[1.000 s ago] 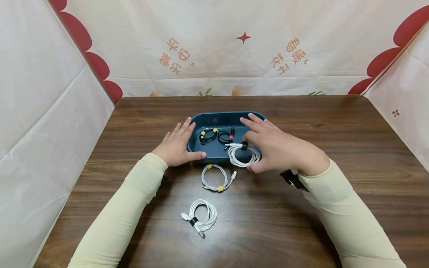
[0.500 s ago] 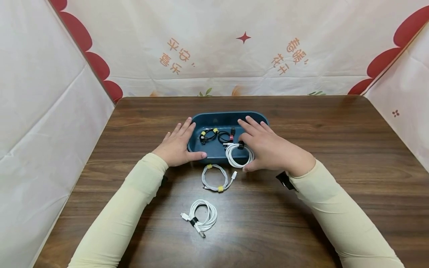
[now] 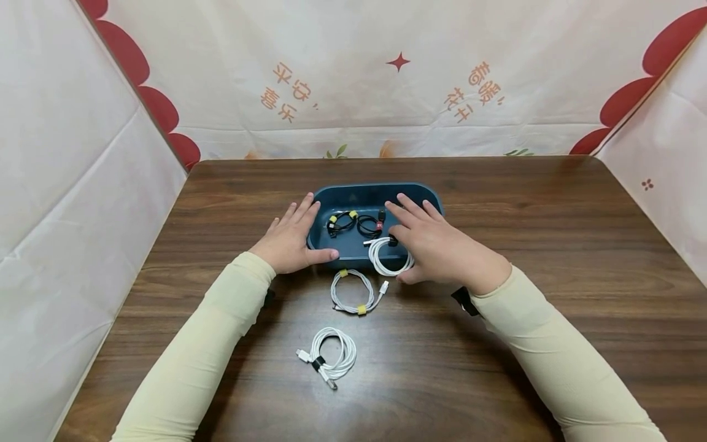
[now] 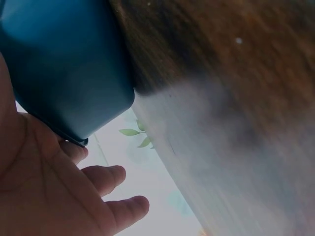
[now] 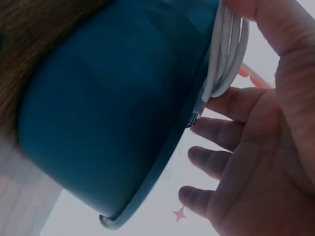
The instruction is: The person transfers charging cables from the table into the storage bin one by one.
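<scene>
The right hand (image 3: 442, 248) pinches a coiled white cable (image 3: 373, 255) between thumb and forefinger, its other fingers spread loosely. That coil sits over the near right rim of a blue tray (image 3: 353, 247); whether it touches the rim I cannot tell. The left hand (image 3: 287, 242) grasps nothing — its fingers lie extended along the tray's left side, thumb at the near edge. Inside the tray are a black cable with yellow ties (image 3: 342, 229) and, just beside it, a black cable with a red tie (image 3: 367, 234). On the wooden surface (image 3: 497, 202), nearer the person, lie a yellow-tied white cable (image 3: 349, 310) and a black-tied white cable (image 3: 349, 353).
</scene>
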A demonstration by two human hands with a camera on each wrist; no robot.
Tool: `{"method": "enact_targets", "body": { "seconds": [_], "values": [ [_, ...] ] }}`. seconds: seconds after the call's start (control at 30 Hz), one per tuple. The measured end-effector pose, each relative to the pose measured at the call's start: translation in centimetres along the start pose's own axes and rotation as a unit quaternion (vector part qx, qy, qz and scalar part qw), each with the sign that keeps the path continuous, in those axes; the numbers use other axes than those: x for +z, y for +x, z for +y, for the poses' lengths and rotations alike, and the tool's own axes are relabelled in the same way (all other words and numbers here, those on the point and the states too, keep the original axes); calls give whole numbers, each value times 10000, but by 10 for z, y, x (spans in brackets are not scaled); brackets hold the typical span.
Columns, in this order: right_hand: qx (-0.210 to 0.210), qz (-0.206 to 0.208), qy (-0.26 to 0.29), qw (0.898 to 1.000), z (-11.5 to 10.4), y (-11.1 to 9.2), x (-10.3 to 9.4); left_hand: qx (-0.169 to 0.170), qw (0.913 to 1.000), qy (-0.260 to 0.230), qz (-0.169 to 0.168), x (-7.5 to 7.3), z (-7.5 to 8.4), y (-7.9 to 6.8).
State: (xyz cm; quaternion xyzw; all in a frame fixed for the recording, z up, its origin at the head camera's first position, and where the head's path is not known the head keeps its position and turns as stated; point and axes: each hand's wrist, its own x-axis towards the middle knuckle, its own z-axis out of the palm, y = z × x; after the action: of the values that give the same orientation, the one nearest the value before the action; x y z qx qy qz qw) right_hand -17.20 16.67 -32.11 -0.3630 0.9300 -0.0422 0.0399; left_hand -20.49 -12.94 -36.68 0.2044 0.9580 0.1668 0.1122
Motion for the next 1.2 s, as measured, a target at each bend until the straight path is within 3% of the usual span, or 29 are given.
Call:
{"method": "enact_targets", "body": {
  "seconds": [0.27,0.57,0.9,1.2],
  "values": [
    [-313,238,-43,9992,6,1,-2,-37,10000,10,1,2,0,0],
    [-130,395,30,9991,18,12,-23,-20,10000,0,40,0,0,-2],
    [230,24,181,9996,32,26,-35,-24,10000,-15,51,0,1,-1],
    [423,-565,359,9969,37,38,-47,-43,10000,-26,14,0,1,-2]
  ]
}}
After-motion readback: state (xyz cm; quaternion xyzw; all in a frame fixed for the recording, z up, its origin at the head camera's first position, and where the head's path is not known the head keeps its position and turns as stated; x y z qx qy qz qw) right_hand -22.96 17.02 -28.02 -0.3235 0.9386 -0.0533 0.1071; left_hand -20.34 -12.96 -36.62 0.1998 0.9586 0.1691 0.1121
